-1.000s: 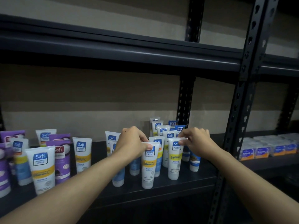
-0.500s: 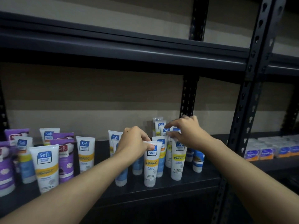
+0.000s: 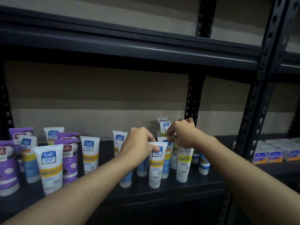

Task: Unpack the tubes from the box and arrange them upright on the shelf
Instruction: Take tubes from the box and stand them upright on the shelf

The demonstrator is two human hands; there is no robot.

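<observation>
Left hand pinches top of front Vitamin C tube upright on dark shelf, right hand pinches tube behind (label partly hidden), 2 purple tubes left.

My left hand sits curled at centre, thumb pinching. My right hand hovers at its two o'clock, fingertips pinched downward.

dim, bluish | soft blur | wide-angle bending at edges | corners dark
</observation>
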